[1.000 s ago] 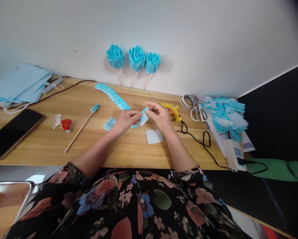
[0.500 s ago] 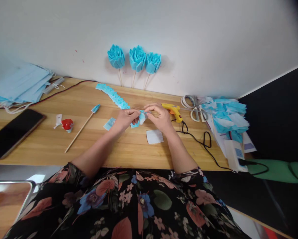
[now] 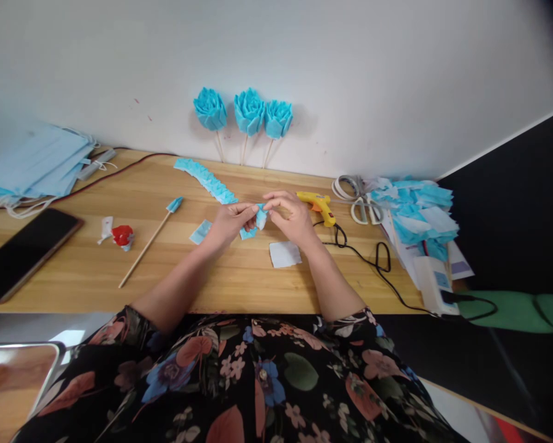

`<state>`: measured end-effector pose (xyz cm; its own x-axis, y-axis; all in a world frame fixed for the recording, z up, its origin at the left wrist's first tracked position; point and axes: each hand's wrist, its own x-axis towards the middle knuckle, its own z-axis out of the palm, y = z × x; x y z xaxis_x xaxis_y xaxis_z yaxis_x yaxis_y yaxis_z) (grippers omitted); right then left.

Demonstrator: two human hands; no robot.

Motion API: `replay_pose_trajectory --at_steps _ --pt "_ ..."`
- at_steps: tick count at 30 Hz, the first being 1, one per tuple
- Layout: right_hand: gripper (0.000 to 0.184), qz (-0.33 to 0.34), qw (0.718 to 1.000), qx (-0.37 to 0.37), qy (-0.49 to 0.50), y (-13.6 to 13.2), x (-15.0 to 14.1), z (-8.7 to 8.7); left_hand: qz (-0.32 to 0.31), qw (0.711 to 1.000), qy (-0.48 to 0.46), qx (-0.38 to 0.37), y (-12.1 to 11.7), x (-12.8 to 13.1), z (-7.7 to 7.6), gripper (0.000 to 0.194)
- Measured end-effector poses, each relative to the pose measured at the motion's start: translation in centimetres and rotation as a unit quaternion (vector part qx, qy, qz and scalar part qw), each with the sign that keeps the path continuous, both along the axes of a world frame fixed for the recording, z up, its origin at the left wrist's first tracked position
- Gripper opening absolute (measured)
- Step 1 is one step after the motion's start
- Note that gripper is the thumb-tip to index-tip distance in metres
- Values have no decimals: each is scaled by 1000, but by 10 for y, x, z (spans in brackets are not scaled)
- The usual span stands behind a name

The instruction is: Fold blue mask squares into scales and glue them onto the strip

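Observation:
Between my two hands is a small blue and white piece of mask fabric, partly folded. My left hand pinches it from the left with thumb and fingers. At its upper right edge, the curved fingertips of my right hand pinch the fabric too. Behind my left hand runs a row of pleated blue petals, whose near end shows below the fingers. A flat blue square lies left of my left wrist, and a white square lies beside my right wrist. A stick with a blue tip rests farther left.
Three blue fabric flowers on sticks lean on the wall. Right of my hands lie a yellow glue gun, scissors, tape, a heap of blue scraps and a power strip. A phone and masks are left.
The fabric piece between my fingers is folded narrower and its white side shows less. My right fingertips have shifted slightly on it. The whole view has moved a little.

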<state>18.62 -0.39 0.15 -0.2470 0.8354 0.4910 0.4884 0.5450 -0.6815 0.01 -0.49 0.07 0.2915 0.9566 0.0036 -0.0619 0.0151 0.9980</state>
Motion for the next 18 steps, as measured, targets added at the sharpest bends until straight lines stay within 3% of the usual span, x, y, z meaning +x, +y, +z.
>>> replay_pose_trajectory --at_steps 5,8,12,18 --pt "19 11 1000 2 -3 -2 -1 0 31 999 -9 -20 1 2 -1 27" --pt "14 40 996 -53 59 -4 2 2 51 998 -18 -26 0 1 -1 22" --pt "36 48 971 -162 167 -2 4 -2 54 998 -12 -16 -1 0 1 23" --pt "47 16 961 -226 159 3 1 -13 78 997 -1 -5 1 1 -2 23"
